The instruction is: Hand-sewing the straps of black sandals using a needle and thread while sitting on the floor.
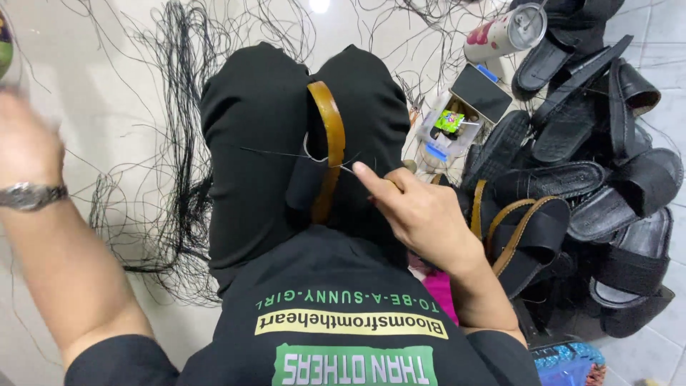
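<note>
The black shirt [336, 314] sits closest, below the brown-edged sandal [325, 154] wedged between the knees. Just right of the sandal, the right hand [421, 211] pinches a curved needle [318, 156]. Far left of it, the raised left hand [25, 143] is blurred; its grip cannot be told.

— What can't we make out here?
— Our left hand [25, 146] is blurred and cut by the left edge, so its grip is unclear.
— And the brown sandal strap [327, 146]?
— Its lower end vanishes between our knees.
— The pile of black sandals [600, 179]?
— It runs off the right edge. The clear box [449, 129] holds things too small to name.
</note>
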